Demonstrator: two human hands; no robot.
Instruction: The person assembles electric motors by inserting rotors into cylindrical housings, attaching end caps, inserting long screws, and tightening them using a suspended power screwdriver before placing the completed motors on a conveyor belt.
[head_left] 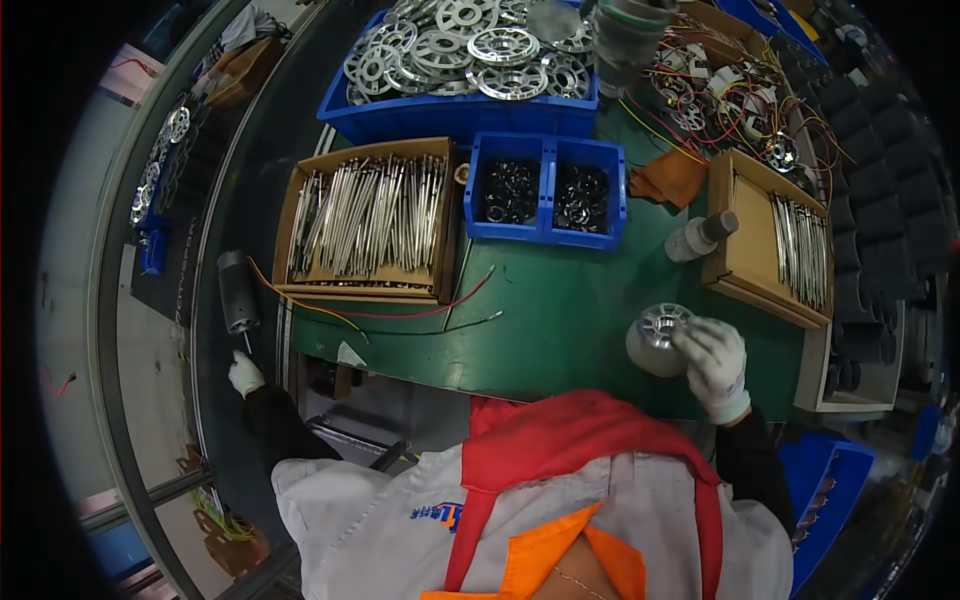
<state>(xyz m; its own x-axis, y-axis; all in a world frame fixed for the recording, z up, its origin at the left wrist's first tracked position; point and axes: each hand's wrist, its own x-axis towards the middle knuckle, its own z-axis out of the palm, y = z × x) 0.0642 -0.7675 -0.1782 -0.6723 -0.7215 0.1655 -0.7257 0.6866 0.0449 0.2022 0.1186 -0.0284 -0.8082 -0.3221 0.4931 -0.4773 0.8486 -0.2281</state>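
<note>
My left hand (pixel 245 374), in a white glove, is at the left over the dark conveyor strip. Its fingers are closed at the thin shaft of a dark grey cylindrical motor (pixel 238 290), which has red and yellow wires trailing from its far end. On the right, my gloved right hand (pixel 716 368) has its fingers curled against the rim of a slotted silver metal end cap (pixel 664 322). Under the cap is a rounded pale body (pixel 650 356), standing on the green tabletop (pixel 560 310); its kind is unclear.
A cardboard box of metal rods (pixel 370 220) lies ahead, beside twin blue bins (pixel 545 235). Behind is a blue crate (pixel 450 122) of metal discs. At the right are a grey bottle (pixel 700 237), another rod box (pixel 765 270), an orange cloth (pixel 672 178) and tangled wired parts (pixel 720 85).
</note>
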